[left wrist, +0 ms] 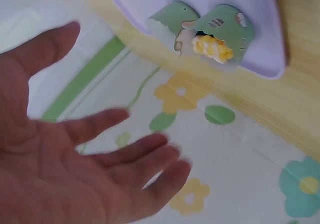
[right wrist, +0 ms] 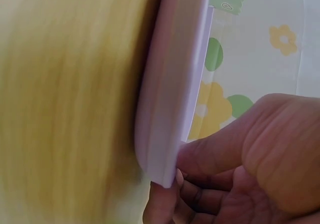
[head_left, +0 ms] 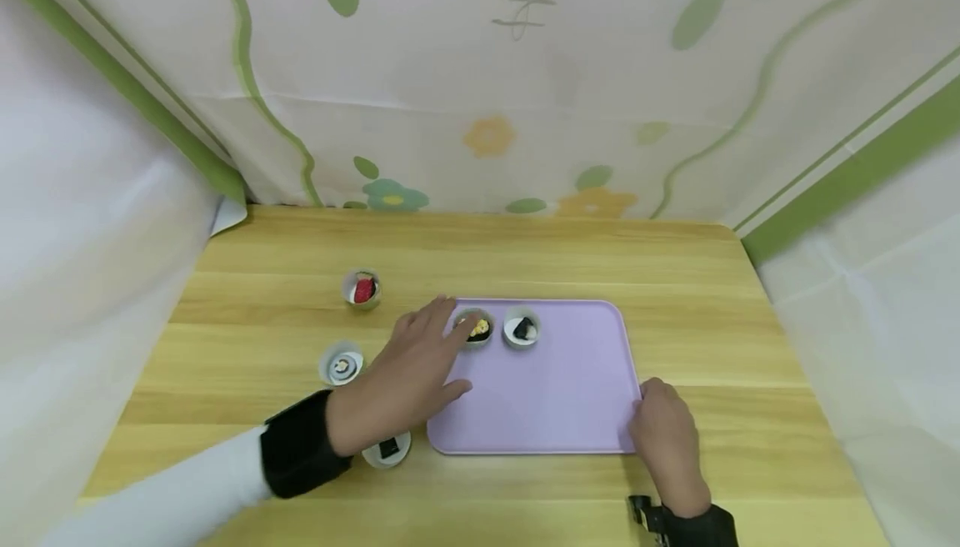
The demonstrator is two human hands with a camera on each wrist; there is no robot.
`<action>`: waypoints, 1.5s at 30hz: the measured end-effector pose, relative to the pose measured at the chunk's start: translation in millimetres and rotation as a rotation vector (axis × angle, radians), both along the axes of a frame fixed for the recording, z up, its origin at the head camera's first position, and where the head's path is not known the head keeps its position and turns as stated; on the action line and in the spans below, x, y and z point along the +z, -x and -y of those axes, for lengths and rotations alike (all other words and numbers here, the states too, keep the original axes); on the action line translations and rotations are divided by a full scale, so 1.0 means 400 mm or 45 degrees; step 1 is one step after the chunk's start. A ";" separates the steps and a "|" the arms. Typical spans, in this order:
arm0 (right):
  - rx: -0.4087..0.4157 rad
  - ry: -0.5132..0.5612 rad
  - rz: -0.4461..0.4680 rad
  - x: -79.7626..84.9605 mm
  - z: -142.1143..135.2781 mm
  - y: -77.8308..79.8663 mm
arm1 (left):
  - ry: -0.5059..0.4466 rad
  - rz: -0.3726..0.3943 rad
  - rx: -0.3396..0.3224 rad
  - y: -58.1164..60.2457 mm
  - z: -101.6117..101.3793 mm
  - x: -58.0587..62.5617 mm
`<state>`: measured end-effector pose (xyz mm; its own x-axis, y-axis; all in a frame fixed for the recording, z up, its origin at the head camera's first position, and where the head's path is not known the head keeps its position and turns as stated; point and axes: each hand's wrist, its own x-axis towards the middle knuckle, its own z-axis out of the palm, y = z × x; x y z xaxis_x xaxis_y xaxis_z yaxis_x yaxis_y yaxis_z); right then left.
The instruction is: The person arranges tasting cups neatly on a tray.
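Observation:
A lilac tray lies on the wooden table. Its right edge is pinched between thumb and fingers of my right hand; the right wrist view shows the thumb on the rim. My left hand hovers by the tray's left edge, fingers spread and straight, holding nothing. Its fingertips overlap a small paper cup with yellow-topped sushi in the head view. In the left wrist view this cup's green patterned wall stands apart from the fingers. Beside it on the tray, another cup holds a black-and-white rice piece.
Left of the tray stand several cups: one with red-topped sushi, one with a round pale roll, and one with a black-wrapped piece partly behind my left wrist. A flower-patterned curtain borders the table's far edge.

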<state>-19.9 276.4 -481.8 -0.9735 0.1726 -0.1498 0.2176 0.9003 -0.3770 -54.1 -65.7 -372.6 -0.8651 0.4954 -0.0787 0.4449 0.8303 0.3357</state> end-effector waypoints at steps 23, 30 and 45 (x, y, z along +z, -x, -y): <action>-0.048 -0.056 -0.007 0.035 -0.059 -0.031 | -0.091 -0.097 0.225 -0.239 0.059 -0.159; -0.065 -0.061 -0.008 0.028 -0.056 -0.049 | 0.041 -0.341 0.105 -0.246 0.050 -0.174; -0.072 -0.049 -0.016 0.024 -0.053 -0.056 | 0.053 -0.288 0.130 -0.235 0.052 -0.162</action>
<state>2.4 297.5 -472.3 -0.9637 0.2329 -0.1302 0.2643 0.9004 -0.3456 39.8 -86.4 -437.5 -0.9084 0.4050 0.1040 0.4180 0.8858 0.2017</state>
